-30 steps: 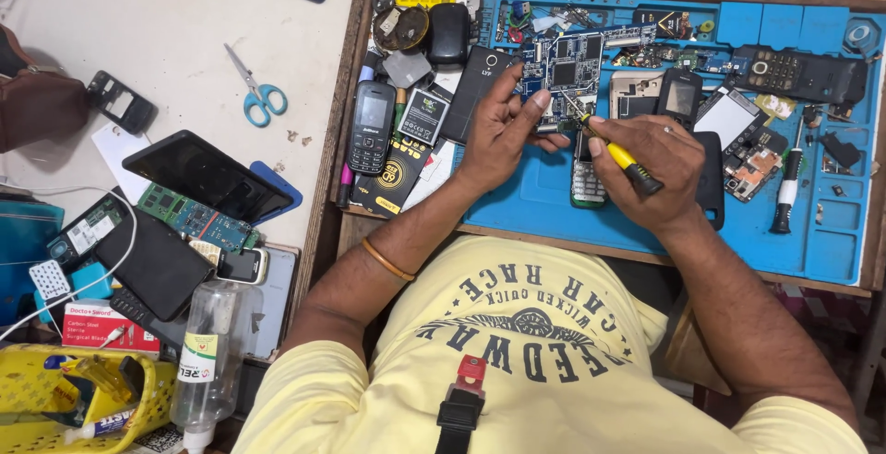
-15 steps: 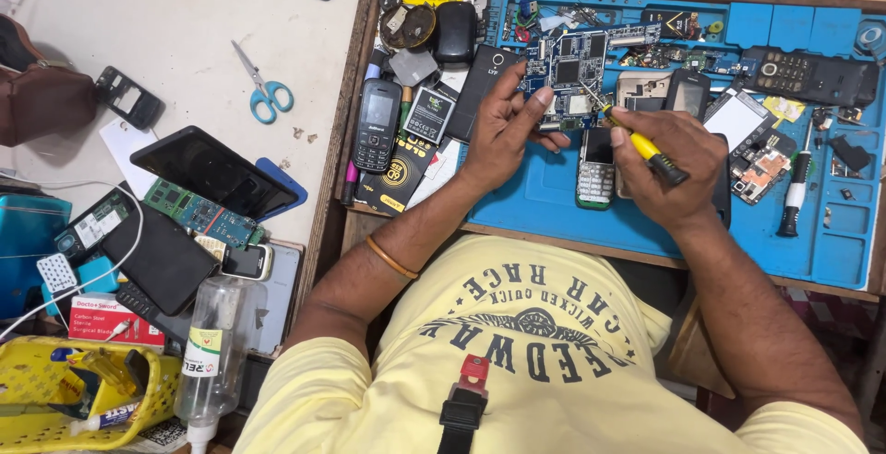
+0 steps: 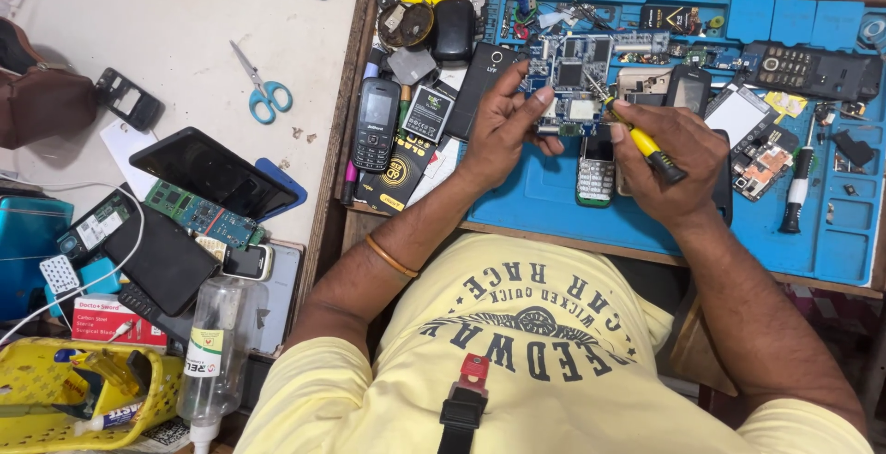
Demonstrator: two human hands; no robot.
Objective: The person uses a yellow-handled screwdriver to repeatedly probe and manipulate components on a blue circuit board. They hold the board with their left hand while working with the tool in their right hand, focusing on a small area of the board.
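Observation:
On the blue work mat my left hand pins down a small blue circuit board with its fingertips. In my right hand I grip a yellow-handled screwdriver, its metal tip touching the board's right side. A silver keypad phone body lies on the mat between my two hands, just below the board.
The mat holds a black keypad phone, a battery, several phone parts and a black-and-white screwdriver at right. On the white table at left lie blue scissors, a dark tablet, a green circuit board and a clear bottle.
Both hands stay on the circuit board with the screwdriver at it. The right hand and screwdriver have shifted slightly; the silver phone body lies a little further to the left of my right hand.

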